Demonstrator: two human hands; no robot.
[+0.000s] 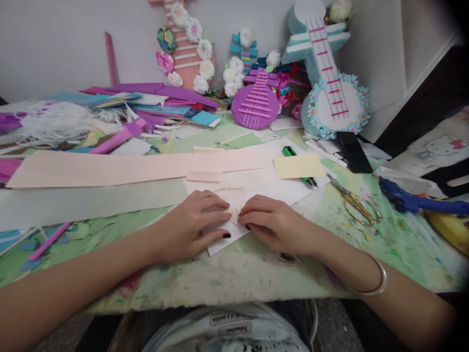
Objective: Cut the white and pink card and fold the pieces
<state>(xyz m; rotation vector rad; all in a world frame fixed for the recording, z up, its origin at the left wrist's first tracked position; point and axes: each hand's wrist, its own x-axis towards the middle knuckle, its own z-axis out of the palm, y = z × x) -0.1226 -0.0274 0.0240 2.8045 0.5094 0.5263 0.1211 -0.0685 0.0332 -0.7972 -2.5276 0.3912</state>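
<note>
A small pale peach paper piece (235, 215) lies between my hands on a white sheet (216, 244). My left hand (200, 220) rests on the sheet, fingers stretched with the thumb apart, its fingertips at the piece's left side. From the other side, my right hand (276, 222) pinches the piece's edge, fingers bent together. Just beyond lie small folded peach strips (203, 177) and a long peach paper strip (110, 168) running to the left. A pale yellow paper card (298, 166) lies partly over a green and black pen (288, 151).
Gold-handled scissors (357, 205), a black phone (353, 152) and a blue glue gun (417, 198) lie to the right. Decorated paper instruments, including a purple one (255, 102), stand along the wall. Coloured paper scraps and white cord (62, 124) are heaped at the back left.
</note>
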